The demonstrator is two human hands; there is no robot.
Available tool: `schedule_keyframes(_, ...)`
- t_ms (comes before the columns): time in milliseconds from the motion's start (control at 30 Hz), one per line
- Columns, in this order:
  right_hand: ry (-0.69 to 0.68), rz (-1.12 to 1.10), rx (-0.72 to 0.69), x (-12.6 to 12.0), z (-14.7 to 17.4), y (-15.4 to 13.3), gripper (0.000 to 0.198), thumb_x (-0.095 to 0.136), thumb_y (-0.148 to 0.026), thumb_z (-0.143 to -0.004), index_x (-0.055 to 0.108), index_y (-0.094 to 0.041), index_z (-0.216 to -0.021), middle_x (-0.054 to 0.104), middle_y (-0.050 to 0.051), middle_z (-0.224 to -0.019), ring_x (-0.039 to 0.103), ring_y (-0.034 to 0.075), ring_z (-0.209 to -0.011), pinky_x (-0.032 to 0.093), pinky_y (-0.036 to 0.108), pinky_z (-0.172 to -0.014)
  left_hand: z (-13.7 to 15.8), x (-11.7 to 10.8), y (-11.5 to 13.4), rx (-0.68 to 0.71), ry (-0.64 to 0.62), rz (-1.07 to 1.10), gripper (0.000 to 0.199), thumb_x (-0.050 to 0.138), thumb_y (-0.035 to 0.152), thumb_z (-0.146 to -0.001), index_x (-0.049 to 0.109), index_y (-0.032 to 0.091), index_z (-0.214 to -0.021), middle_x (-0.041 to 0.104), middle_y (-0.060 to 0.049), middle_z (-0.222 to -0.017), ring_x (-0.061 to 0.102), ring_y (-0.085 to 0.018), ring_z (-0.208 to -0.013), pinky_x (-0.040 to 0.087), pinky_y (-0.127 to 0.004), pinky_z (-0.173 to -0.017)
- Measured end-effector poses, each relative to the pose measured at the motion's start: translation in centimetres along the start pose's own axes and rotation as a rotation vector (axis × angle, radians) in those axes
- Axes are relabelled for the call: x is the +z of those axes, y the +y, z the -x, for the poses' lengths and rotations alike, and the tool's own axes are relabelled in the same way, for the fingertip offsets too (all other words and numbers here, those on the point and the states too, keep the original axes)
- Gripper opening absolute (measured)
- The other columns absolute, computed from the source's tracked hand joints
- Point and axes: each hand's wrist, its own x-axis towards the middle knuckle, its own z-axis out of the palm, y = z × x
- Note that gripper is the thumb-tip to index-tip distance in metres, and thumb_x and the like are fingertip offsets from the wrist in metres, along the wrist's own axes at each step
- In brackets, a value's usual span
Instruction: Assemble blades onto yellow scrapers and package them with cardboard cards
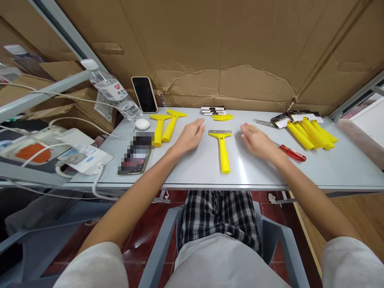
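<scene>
A: In the head view, where does the yellow scraper (222, 145) lie?

B: On the desk (192, 170), between the two hands, with its metal edge (220, 131) at the far end and its handle (225, 160) pointing at the near side.

A: Is anyone holding it?

B: No. The left hand (191, 135) is just left of it, fingers straight, close together and released. The right hand (255, 140) is to the right, fingers loosely bent, with nothing seen in them (that hand is slightly blurred).

A: Heavy, do you think?

B: Light, I'd guess: it looks like plastic with a thin strip of metal. Stiff too, so it shouldn't sag when lifted. The handle seems smooth and might slip under a weak pinch.

A: So where would you grip?

B: Around the middle of the handle, thumb on one side, fingers on the other. I'd stay off the far edge, which could be sharp.

A: Anything close by?

B: Two yellow T-shaped pieces (158, 132) farther left, and a red screwdriver (293, 153) by the right wrist.
</scene>
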Motion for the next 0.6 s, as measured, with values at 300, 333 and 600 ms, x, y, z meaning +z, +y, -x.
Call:
schedule_keyframes(300,-0.080,-0.022,-0.077,3.5,1.9,-3.8,0.071,0.030,-0.037,-0.115,0.058,0.001,-0.169,0.047,0.024,-0.178,0.046,0.036,-0.174,0.038,0.061,-0.151,-0.1,1.6,0.6,0.038,-0.032,-0.175,0.054,0.047,0.036,-0.114,0.075,0.012,-0.152,0.070,-0.022,-0.165,0.065,-0.037,-0.155,0.046,-0.059,-0.136)
schedule_keyframes(333,-0.078,-0.020,-0.081,3.7,1.8,-3.6,0.071,0.030,-0.036,-0.115,0.059,0.001,-0.167,0.048,0.024,-0.177,0.046,0.036,-0.174,0.039,0.062,-0.150,-1.1,1.6,0.5,0.043,-0.012,-0.180,0.050,0.051,0.033,-0.111,0.077,0.014,-0.149,0.074,-0.020,-0.158,0.070,-0.036,-0.146,0.050,-0.057,-0.132)
schedule_keyframes(600,-0.011,-0.040,-0.070,4.9,2.1,-3.5,0.066,0.031,-0.034,-0.115,0.065,-0.002,-0.162,0.050,0.023,-0.177,0.046,0.034,-0.175,0.040,0.063,-0.149,-8.6,2.4,1.0,-0.062,-0.125,-0.336,0.041,0.066,0.028,-0.104,0.087,0.023,-0.139,0.084,-0.015,-0.134,0.074,-0.036,-0.125,0.056,-0.050,-0.115)
